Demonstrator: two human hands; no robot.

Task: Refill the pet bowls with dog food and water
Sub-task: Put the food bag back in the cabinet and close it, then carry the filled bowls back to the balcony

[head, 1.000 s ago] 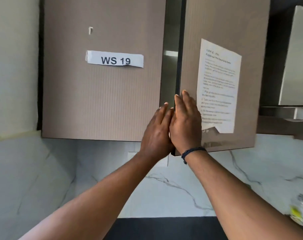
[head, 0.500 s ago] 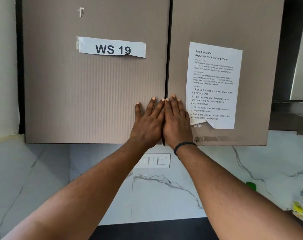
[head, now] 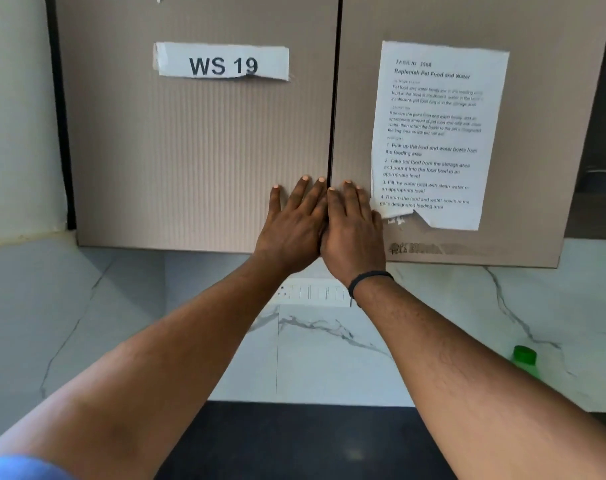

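Your left hand (head: 291, 223) and right hand (head: 353, 226) press flat, fingers spread, side by side on the two closed cabinet doors (head: 197, 150), and no pet bowl is visible.

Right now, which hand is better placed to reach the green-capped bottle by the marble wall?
Probably the right hand: it presses the right cabinet door, the green-capped bottle's side. The left hand would have to cross over.
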